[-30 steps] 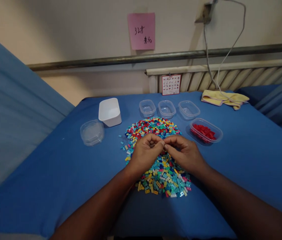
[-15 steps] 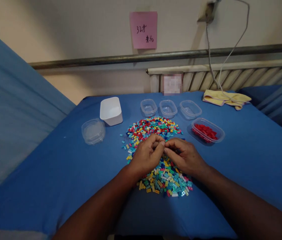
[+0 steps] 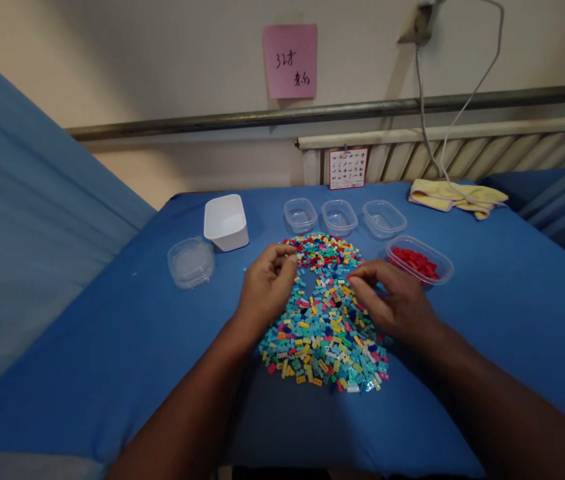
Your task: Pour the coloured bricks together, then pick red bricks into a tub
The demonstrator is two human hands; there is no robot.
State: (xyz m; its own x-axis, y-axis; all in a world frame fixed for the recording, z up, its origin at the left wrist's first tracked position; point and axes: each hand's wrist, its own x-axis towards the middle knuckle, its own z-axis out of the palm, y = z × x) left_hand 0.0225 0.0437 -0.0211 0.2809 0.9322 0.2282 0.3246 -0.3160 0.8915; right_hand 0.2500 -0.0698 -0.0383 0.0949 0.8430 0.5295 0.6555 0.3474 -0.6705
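A pile of small toy bricks in many colours spreads over the blue-covered table below my hands. My left hand is over the pile's upper left side, thumb and forefinger curled close together beside some red bricks. Whatever lies between those fingertips is too small to make out. My right hand hovers above the right side of the pile, pinching a red toy brick between thumb and forefinger. Just beyond it stands a clear plastic box holding red bricks.
Along the back stand three clear boxes and a white tub. Stacked clear plastic pieces lie at left, a yellow cloth at back right. A picture card leans at the radiator; a cable hangs down the wall.
My hands were together over the middle of the pile and have parted. The left has moved left and away from me, the right to the right with a red brick now visible in its fingertips.
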